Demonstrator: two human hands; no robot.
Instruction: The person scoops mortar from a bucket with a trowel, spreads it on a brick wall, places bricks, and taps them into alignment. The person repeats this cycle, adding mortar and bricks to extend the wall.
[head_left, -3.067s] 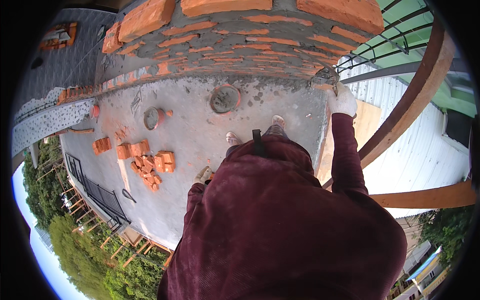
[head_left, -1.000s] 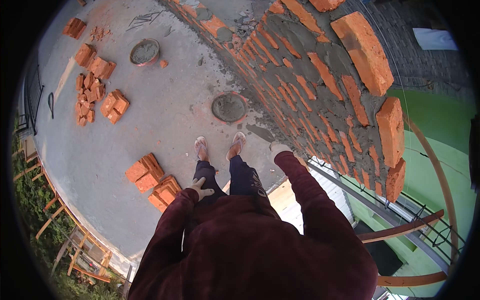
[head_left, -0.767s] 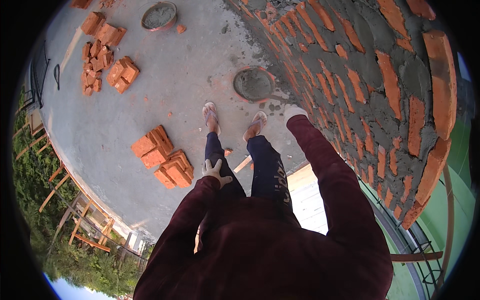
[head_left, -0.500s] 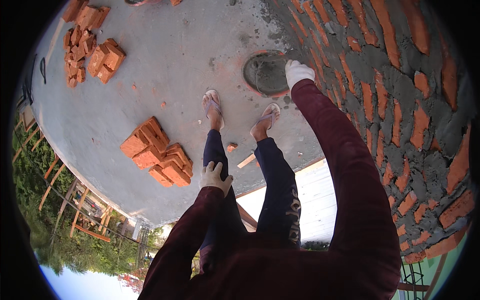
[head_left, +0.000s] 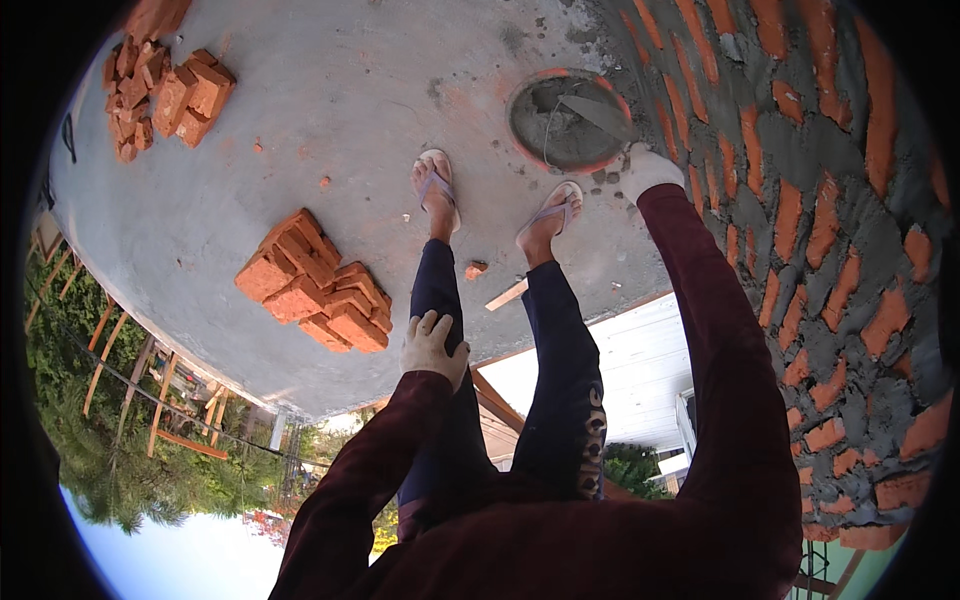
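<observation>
My right hand (head_left: 649, 172), in a white glove, is closed on a trowel (head_left: 596, 117) whose blade lies in a round basin of grey mortar (head_left: 541, 145) on the concrete. The mortared brick wall (head_left: 828, 260) rises just right of it. My left hand (head_left: 433, 344), also gloved, rests open on my left thigh, fingers spread. My sandalled feet (head_left: 434, 180) stand left of and below the basin.
Brick stacks (head_left: 272, 272) lie left of my legs, with more bricks (head_left: 195, 95) farther off at upper left. A small wooden strip (head_left: 505, 294) lies between my legs. Past the slab's edge are timber framing (head_left: 165, 390), trees and a white structure (head_left: 635, 375) below.
My view has tilted down from the wall's top. My right hand and trowel have dropped from the wall to the mortar basin. My left hand has come onto my thigh.
</observation>
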